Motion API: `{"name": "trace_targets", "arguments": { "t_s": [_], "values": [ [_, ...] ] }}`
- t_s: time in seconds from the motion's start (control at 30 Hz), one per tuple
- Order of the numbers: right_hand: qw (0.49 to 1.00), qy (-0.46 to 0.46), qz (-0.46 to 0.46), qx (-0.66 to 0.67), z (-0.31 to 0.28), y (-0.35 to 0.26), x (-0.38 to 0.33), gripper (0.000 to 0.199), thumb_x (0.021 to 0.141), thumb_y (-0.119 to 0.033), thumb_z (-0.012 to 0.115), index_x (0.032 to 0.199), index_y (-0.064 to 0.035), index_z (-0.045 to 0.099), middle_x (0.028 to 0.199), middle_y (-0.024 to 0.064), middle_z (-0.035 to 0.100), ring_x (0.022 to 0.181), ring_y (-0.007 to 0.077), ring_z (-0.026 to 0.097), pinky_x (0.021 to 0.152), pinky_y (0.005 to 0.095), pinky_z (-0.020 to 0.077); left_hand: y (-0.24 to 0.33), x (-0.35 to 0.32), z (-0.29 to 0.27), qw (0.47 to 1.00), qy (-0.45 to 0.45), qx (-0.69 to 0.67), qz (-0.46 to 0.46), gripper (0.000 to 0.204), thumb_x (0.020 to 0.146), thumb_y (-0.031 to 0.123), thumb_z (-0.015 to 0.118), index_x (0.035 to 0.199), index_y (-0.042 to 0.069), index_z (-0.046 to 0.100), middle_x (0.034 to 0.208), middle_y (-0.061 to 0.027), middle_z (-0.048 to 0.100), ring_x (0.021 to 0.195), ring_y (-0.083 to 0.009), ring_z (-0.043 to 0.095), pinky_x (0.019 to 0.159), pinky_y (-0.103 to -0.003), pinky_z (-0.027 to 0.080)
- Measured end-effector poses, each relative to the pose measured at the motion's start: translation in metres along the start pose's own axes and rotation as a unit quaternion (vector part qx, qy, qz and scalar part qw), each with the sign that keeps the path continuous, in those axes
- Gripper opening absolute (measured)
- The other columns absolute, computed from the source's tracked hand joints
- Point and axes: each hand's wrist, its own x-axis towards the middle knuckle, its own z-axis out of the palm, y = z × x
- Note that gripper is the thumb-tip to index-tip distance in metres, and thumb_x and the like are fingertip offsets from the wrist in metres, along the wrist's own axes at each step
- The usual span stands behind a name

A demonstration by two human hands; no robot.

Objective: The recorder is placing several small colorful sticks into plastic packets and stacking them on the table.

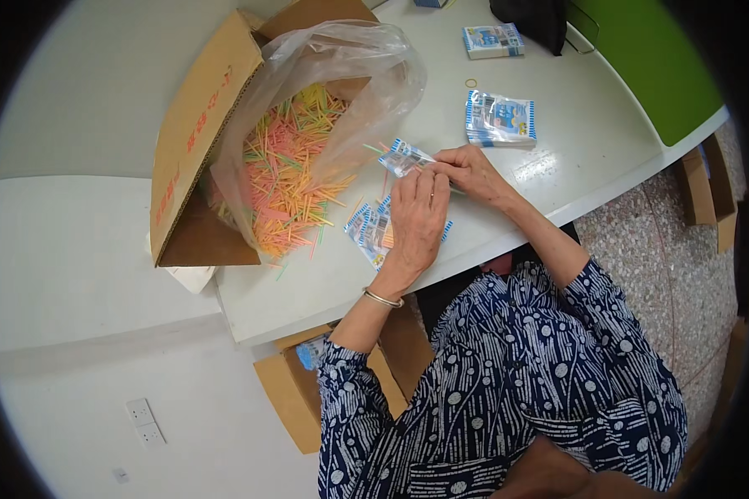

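My left hand (420, 212), with a metal bangle at the wrist, and my right hand (474, 175) meet over a small blue-and-clear plastic packet (403, 157). The right hand's fingers pinch its near right side, while the left hand's fingers are bent against its lower edge. A green stick end (374, 148) shows at the packet's far left end. Partly under my left hand lie more packets (363, 224), and coloured sticks show in one. To the left, a clear plastic bag (370, 50) inside a cardboard box (204, 137) spills thin pink, yellow, orange and green sticks (295, 170).
Flat packets (499, 125) lie stacked right of my hands, with another stack (493, 41) farther back. A rubber band (471, 82) and a black bag (534, 21) are also on the white table (574, 150). Below its near edge stands an open carton (287, 395).
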Motion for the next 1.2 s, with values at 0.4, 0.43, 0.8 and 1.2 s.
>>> {"name": "trace_targets", "arguments": {
  "t_s": [0.4,0.43,0.8,1.2],
  "values": [
    [0.999,0.022,0.019,-0.045,-0.016,-0.012,-0.006,0.027,0.086,-0.024,0.06,0.086,0.0012,0.069,0.057,-0.0011,0.05,0.056,0.0056,0.04,0.051,0.0244,0.033,-0.028,-0.023,-0.014,0.997,-0.075,0.011,0.025,0.026,0.069,0.001,0.054,0.095,-0.003,0.053,0.08,-0.0121,0.049,0.079,-0.0262,0.048,0.072,-0.038,0.039],
    [0.998,0.035,0.008,-0.047,-0.018,-0.013,-0.009,0.027,0.086,-0.025,0.06,0.086,0.0008,0.069,0.058,-0.0003,0.052,0.057,0.0059,0.041,0.052,0.0245,0.0336,-0.041,-0.028,-0.016,0.996,-0.08,0.039,-0.029,0.026,0.071,0.003,0.055,0.096,-0.003,0.055,0.081,-0.0129,0.052,0.081,-0.0279,0.05,0.073,-0.04,0.04],
    [0.998,0.048,0.023,-0.041,-0.028,-0.013,-0.022,0.029,0.087,-0.026,0.059,0.092,0.0012,0.069,0.067,0.0032,0.061,0.064,0.0069,0.05,0.059,0.0222,0.0391,-0.115,-0.011,0.013,0.992,-0.065,0.067,-0.089,0.025,0.081,0.012,0.059,0.102,-0.001,0.058,0.094,-0.016,0.06,0.09,-0.0335,0.054,0.08,-0.042,0.043],
    [0.998,0.06,0.005,-0.035,-0.028,-0.004,-0.022,0.028,0.087,-0.023,0.06,0.093,0.0019,0.069,0.068,0.0035,0.061,0.063,0.0067,0.051,0.057,0.0227,0.0395,-0.142,-0.015,-0.012,0.95,-0.224,-0.096,-0.197,0.035,0.077,-0.001,0.053,0.111,-0.001,0.057,0.113,-0.0198,0.058,0.103,-0.0382,0.055,0.086,-0.042,0.045]
  ]
}}
